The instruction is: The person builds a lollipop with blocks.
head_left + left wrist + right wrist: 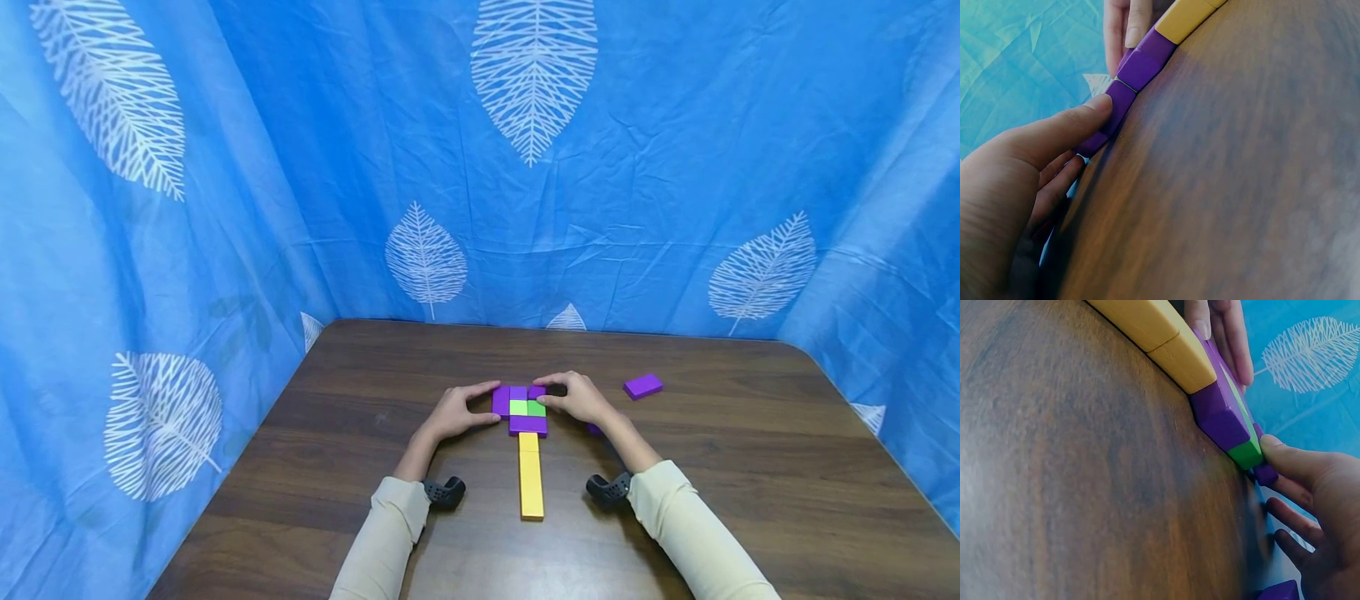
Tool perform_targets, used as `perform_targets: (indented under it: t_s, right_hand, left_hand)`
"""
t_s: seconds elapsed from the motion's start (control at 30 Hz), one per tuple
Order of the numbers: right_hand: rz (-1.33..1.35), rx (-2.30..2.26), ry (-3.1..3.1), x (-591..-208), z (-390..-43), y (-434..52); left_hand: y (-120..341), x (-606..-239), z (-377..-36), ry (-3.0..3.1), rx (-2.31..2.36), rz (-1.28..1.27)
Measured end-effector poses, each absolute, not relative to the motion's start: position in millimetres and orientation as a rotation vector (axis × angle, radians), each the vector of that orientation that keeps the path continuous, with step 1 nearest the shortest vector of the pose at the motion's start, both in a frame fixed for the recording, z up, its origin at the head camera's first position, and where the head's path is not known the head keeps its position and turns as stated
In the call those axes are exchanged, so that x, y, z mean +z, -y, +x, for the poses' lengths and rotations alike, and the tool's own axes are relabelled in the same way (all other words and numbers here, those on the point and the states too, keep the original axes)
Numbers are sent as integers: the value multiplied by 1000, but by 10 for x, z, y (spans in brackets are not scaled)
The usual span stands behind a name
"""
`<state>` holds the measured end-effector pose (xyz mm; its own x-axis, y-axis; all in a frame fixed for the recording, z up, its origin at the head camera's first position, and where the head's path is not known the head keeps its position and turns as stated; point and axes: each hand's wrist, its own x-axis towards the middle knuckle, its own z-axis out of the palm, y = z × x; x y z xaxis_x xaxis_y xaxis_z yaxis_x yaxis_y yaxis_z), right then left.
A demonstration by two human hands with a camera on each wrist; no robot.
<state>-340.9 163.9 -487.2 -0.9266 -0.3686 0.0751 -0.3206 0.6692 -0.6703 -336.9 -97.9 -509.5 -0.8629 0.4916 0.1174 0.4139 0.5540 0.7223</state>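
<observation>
Both hands sit at a flat cluster of blocks (525, 410) near the middle of the table (750, 467). The left hand (455, 412) rests against the cluster's left side, its thumb laid straight along the outer purple block (1119, 103) and its fingers loosely curved beside it; it presses rather than grips. The right hand (577, 397) meets the cluster's right side, thumb tip against the green block (1247, 453) and the small purple block (1266, 474) just behind it, the other fingers relaxed and spread.

The cluster is made of purple pieces around 2 green squares (527, 407), with a purple bar (528, 425) along its near edge. Touching that bar, 2 yellow blocks (531, 477) run in a line from the cluster toward the person. A loose purple block (643, 386) lies on the table well to the right of the cluster, beyond the right hand. Another purple piece (1280, 591) lies just right of the cluster, under the right wrist. Blue cloth with white leaf prints (532, 75) hangs behind the cluster and on both sides.
</observation>
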Motion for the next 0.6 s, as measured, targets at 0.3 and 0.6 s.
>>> perform_targets:
  t_s: [0.3, 0.6]
  right_hand:
    - [-617, -1093, -2804, -4858, -3405, -1635]
    - [-643, -1079, -2829, -4897, -3410, -1624]
  left_hand:
    - [986, -5094, -3366, -2691, 1208, 804]
    - [981, -5094, -3373, -2687, 1202, 797]
